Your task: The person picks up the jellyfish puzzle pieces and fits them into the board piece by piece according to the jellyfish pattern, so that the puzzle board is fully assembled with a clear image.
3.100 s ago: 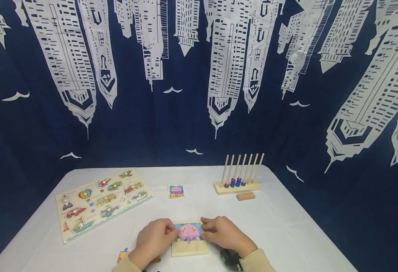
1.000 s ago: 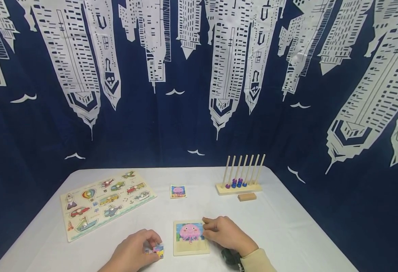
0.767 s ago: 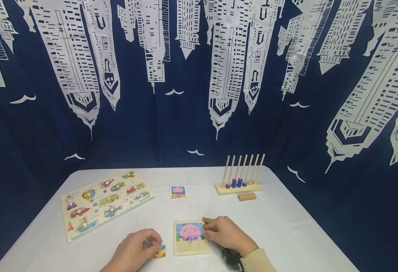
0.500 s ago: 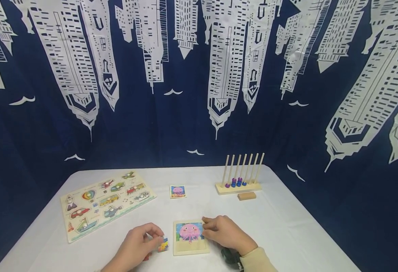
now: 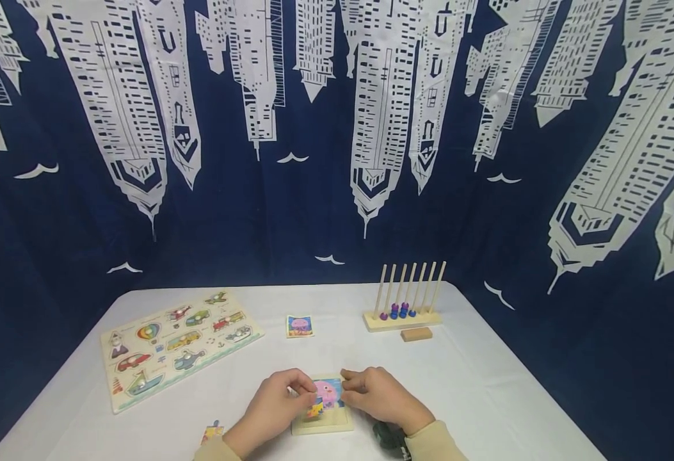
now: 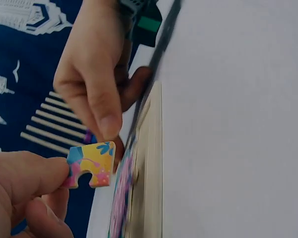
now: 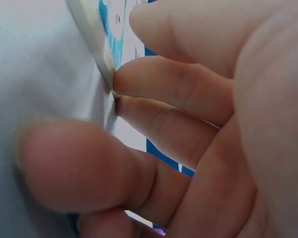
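A wooden jigsaw tray [image 5: 322, 428] lies at the table's front, its upper part filled with a pink jellyfish picture and its lower strip bare wood. Between thumb and fingertips, my left hand [image 5: 279, 400] pinches a yellow, blue and pink jigsaw piece [image 6: 92, 163], which overlaps the tray's left side in the head view. My right hand [image 5: 383, 394] stays at the tray's right edge. In the right wrist view, two fingertips [image 7: 126, 82] touch the tray's corner. Another jigsaw piece [image 5: 212, 433] lies left of the tray, partly hidden by the left sleeve.
A small jellyfish picture card [image 5: 299, 326] lies beyond the tray. At the back left is a vehicle peg puzzle board [image 5: 169, 378]. A bead rack with upright rods [image 5: 371, 322] stands at the back right, a wooden block [image 5: 416, 333] before it.
My left hand left the tray, picked up a jigsaw piece from the table at the left, and brought it rightward over the tray. The right hand has stayed at the tray's edge.
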A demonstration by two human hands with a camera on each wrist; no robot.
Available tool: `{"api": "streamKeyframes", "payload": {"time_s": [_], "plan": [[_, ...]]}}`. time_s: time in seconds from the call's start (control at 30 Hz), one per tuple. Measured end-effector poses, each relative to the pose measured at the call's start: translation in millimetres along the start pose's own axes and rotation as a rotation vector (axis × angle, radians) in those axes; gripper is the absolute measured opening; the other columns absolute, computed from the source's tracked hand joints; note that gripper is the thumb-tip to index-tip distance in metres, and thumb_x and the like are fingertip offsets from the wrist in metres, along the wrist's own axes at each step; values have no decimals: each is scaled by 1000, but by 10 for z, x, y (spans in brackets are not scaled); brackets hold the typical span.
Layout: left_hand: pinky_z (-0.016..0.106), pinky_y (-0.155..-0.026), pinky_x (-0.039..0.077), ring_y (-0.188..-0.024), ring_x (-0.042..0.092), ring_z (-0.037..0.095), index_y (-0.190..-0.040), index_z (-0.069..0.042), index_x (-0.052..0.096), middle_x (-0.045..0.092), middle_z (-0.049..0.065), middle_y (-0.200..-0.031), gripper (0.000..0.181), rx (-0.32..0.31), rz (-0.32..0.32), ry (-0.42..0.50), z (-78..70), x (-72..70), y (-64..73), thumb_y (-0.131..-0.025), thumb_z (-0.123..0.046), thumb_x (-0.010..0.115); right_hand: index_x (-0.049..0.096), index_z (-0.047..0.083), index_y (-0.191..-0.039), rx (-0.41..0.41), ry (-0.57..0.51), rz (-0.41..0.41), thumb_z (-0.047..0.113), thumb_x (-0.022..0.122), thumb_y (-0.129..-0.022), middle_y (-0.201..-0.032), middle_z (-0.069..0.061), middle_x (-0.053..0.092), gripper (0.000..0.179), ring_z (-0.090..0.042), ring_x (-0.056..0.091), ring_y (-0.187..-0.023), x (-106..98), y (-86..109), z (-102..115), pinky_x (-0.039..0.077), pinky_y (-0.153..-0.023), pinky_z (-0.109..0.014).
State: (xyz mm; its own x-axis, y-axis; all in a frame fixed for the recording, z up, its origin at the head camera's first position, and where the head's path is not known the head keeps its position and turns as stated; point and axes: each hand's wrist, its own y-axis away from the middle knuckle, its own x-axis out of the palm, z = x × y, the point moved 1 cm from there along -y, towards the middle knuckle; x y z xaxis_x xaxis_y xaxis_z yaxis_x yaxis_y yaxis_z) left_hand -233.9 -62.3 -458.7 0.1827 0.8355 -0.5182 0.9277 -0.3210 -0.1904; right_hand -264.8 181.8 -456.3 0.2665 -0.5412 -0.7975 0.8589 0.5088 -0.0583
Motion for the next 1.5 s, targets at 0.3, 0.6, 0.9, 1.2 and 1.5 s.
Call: {"api": "streamKeyframes", "payload": {"time_s": [0.3, 0.6, 0.9, 1.2, 1.5], "plan": [[26, -59, 47, -72, 58, 2, -89, -24, 70, 66, -16, -79, 8, 12, 17, -84, -155, 349, -123, -90, -24, 78, 78, 4, -113, -28, -20, -7, 28, 72, -95, -134, -14, 67, 31, -21, 76, -87, -9, -11, -44, 59, -75, -32], [21, -50, 43, -57, 49, -3, -89, -21, 72, 58, -21, -69, 7, 54, -15, -235, -77, 475, -103, -89, -21, 79, 75, 0, -117, -6, -56, 9, 25, 71, -96, -137, -17, 65, 33, -3, 34, -41, 1, -19, -36, 44, -53, -21], [20, -55, 42, -63, 47, -4, -88, -24, 77, 54, -19, -76, 6, 90, -48, -323, -56, 487, -71, -85, -22, 81, 76, 3, -116, -11, -13, 11, 27, 71, -96, -137, -13, 66, 32, -17, 72, -76, -3, -17, -16, 51, -77, -24], [20, -49, 39, -59, 44, -3, -106, -22, 82, 64, -13, -85, 19, 138, -22, -411, -77, 499, -50, -89, -30, 79, 77, 4, -115, -15, 1, 3, 28, 71, -96, -136, -12, 67, 32, -24, 70, -118, -7, -11, -8, 54, -88, -31], [19, -43, 32, -53, 33, 0, -111, -28, 81, 49, -13, -70, 23, 249, -19, -642, -126, 507, -12, -91, -38, 76, 77, 5, -115, -10, 25, 3, 31, 71, -96, -136, -10, 67, 33, -30, 60, -131, -8, -23, -27, 55, -97, -38]]}}
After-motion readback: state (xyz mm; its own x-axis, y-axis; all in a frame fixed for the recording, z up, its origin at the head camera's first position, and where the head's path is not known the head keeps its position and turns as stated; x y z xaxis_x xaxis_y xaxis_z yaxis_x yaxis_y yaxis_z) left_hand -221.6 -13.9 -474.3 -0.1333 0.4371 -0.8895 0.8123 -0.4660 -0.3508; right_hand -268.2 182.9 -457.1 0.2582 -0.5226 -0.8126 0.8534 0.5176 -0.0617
